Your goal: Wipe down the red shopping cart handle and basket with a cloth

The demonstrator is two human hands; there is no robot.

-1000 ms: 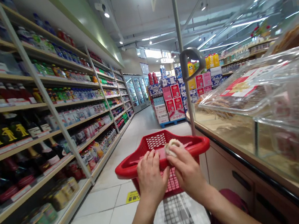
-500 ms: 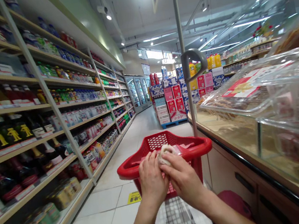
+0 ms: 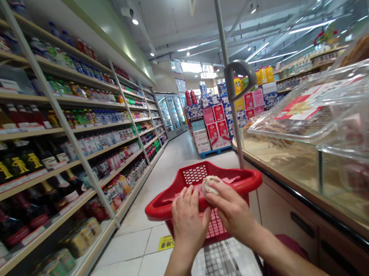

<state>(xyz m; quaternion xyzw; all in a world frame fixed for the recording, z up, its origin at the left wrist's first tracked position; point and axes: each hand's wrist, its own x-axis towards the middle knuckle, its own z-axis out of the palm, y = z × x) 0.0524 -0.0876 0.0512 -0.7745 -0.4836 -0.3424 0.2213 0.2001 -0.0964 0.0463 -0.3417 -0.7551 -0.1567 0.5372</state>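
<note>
Head camera, and we're on a red basket (image 3: 161,210) whose right end sits close in to the black-edged counter (image 3: 285,185); whether the two touch, I can't tell. Look left of the rim: there's a strip of pale tiled floor (image 3: 132,251) between it and the long shelving (image 3: 131,209), and that strip carries on up the aisle, past the stacked cartons (image 3: 216,128) standing on a blue pallet (image 3: 220,152).

Count them up! Two hands at the near rim, just apart, thumbs angled inward. One crumpled pale cloth (image 3: 210,184), sitting on top of the rim right of its middle, and the right hand (image 3: 233,207) has its fingers closed over it, pressed down. The left hand (image 3: 187,219) lays its fingers across the rim beside it; whether they clamp underneath is hidden. Two red bottles (image 3: 190,97) top the cartons, three dark bottles with yellow figures (image 3: 17,164) line up on a shelf, and one upright pole (image 3: 237,134) bears a grey handle (image 3: 240,78).

Underfoot, one yellow floor sign (image 3: 165,242). Off right, clear plastic packs (image 3: 305,107) lean over the counter; far back, glass-doored coolers (image 3: 169,112) under ceiling lights.
</note>
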